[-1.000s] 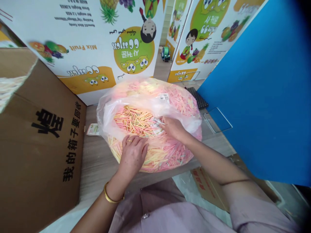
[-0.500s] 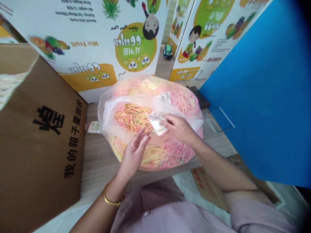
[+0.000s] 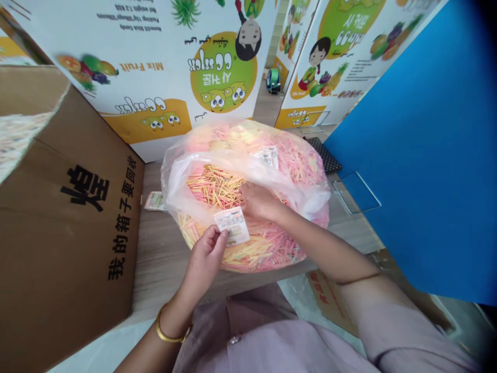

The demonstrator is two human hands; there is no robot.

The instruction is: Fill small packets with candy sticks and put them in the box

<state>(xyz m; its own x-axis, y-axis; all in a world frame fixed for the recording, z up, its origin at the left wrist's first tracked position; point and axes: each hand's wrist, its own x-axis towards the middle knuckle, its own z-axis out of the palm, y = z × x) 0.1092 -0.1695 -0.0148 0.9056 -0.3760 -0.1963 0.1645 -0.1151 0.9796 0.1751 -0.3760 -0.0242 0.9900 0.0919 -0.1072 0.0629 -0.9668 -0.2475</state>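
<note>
A big clear plastic bag (image 3: 306, 197) full of thin pink, yellow and green sticks (image 3: 212, 186) lies on the wooden table (image 3: 155, 259) in front of me. My left hand (image 3: 204, 259) is closed on a small printed packet (image 3: 233, 226), pinched at its lower left corner over the bag's near side. My right hand (image 3: 258, 201) reaches into the bag's open mouth, fingers curled down among the sticks; what they grip, if anything, is hidden. More small packets (image 3: 267, 155) lie on top of the sticks farther back.
A brown carton with black characters (image 3: 70, 228) stands at the left. White printed fruit-candy cartons (image 3: 163, 72) rise behind the bag. A blue panel (image 3: 419, 155) fills the right. A small packet (image 3: 155, 201) lies on the table left of the bag. A green tape roll (image 3: 274, 80) sits far back.
The packet passed from my right hand to my left, which drew it toward me. My right hand went back down into the sticks.
</note>
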